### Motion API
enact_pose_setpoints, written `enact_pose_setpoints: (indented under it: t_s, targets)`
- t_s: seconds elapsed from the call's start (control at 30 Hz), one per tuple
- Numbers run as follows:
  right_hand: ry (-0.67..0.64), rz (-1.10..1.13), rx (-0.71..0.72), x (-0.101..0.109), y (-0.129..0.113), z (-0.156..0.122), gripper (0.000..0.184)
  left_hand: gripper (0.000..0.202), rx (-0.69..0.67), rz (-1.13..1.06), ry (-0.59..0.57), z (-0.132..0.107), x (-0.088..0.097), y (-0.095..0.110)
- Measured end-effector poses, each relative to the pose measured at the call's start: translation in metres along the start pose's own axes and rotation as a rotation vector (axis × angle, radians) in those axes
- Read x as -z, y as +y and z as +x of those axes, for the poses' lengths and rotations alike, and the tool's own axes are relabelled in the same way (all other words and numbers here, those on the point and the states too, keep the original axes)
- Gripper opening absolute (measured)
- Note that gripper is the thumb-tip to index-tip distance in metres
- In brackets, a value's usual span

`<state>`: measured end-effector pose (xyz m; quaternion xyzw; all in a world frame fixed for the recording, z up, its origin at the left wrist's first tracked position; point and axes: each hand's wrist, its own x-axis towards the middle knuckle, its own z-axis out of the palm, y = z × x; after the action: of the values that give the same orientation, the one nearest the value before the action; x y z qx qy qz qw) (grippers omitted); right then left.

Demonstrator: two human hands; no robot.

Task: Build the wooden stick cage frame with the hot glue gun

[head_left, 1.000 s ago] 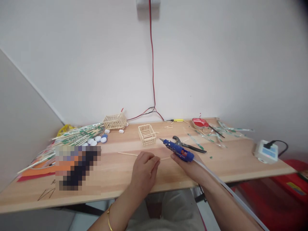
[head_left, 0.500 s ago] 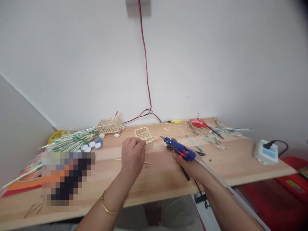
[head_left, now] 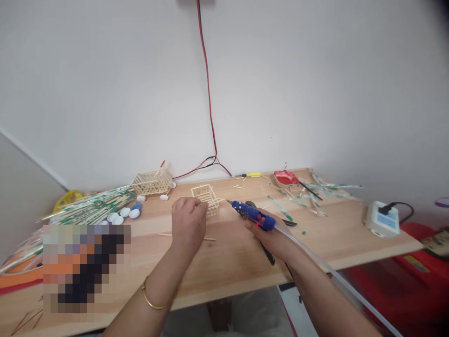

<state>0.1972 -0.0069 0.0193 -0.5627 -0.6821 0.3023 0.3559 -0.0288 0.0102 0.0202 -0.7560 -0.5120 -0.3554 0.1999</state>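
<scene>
My left hand (head_left: 187,223) hovers over the wooden table (head_left: 231,257) with fingers curled, fingertips at the near side of a small open box of thin wooden sticks (head_left: 206,197); whether it grips the box I cannot tell. A long loose stick (head_left: 210,239) lies on the table under that hand. My right hand (head_left: 271,236) is closed round a blue glue gun (head_left: 250,213), whose nozzle points left toward the stick box. A clear glue stick (head_left: 329,271) trails back from the gun along my forearm.
A second stick basket (head_left: 151,181) stands at the back left, next to white bottle caps (head_left: 121,216) and a heap of green-printed wrappers (head_left: 87,208). Black pliers (head_left: 287,223), a red dish (head_left: 286,178), a yellow screwdriver (head_left: 253,175) and a white power unit (head_left: 382,218) lie right.
My left hand left the long stick near the front and moved up to the small stick box. The glue gun shifted slightly left; the view panned right.
</scene>
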Motion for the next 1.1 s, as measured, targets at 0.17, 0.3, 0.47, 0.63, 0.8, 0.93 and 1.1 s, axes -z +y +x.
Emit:
enact_pose_setpoints:
  t_s: [0.17,0.3,0.47,0.63,0.8,0.93,1.1]
  targets:
    - [-0.004,0.006,0.007,-0.001,-0.001,0.002,0.033,0.012,0.000,-0.004,0.030,-0.001,-0.003,-0.003]
    - [-0.004,0.022,0.011,-0.003,0.001,0.003,0.033,0.013,-0.004,-0.011,0.048,-0.002,-0.004,-0.002]
    - [0.004,0.058,0.003,-0.006,0.003,0.004,0.034,0.012,-0.012,-0.015,0.051,-0.002,-0.003,-0.002]
    - [0.004,0.087,-0.005,-0.004,-0.002,0.005,0.036,0.010,0.016,-0.011,0.108,-0.004,0.001,-0.009]
    - [0.005,-0.004,-0.046,-0.003,-0.010,0.006,0.036,0.012,0.098,-0.062,0.115,-0.008,0.002,-0.018]
    - [0.047,-0.020,-0.060,-0.005,-0.011,0.007,0.035,0.014,0.118,-0.102,0.125,-0.011,0.002,-0.020]
    - [0.066,-0.024,-0.047,-0.007,-0.008,0.007,0.031,0.014,0.128,-0.117,0.153,-0.010,0.005,-0.021]
